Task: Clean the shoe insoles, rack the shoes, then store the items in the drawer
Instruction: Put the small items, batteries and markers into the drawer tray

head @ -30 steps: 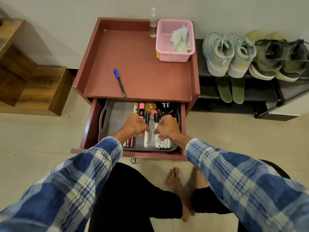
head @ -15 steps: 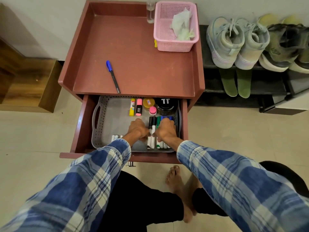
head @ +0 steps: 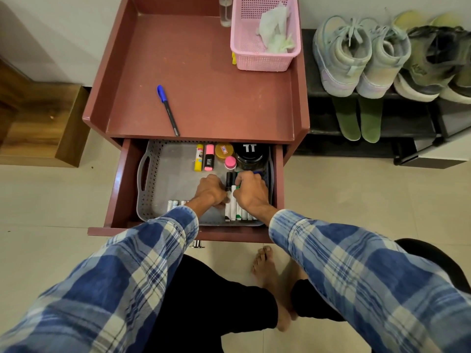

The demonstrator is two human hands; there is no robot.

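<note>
Behind the markers [head: 233,207], highlighters [head: 209,157] and a jar [head: 249,155] crowd the tray [head: 153,179].

Two green insoles [head: 348,118], one pen [head: 168,110], one basket [head: 262,62]

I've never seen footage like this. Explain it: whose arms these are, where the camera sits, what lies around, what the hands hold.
No machine here: a person wears a camera on the head, looking down at their own sleeves and bare hands. The cabinet top carries a blue pen, a pink basket with tissues and a spray bottle. The open drawer below holds a grey tray with highlighters, a black jar and a row of markers. The right hand curls round some markers; the left hand touches them with curled fingers, its grip hidden. On the right, shoes stand on a rack, green insoles beneath.
</note>
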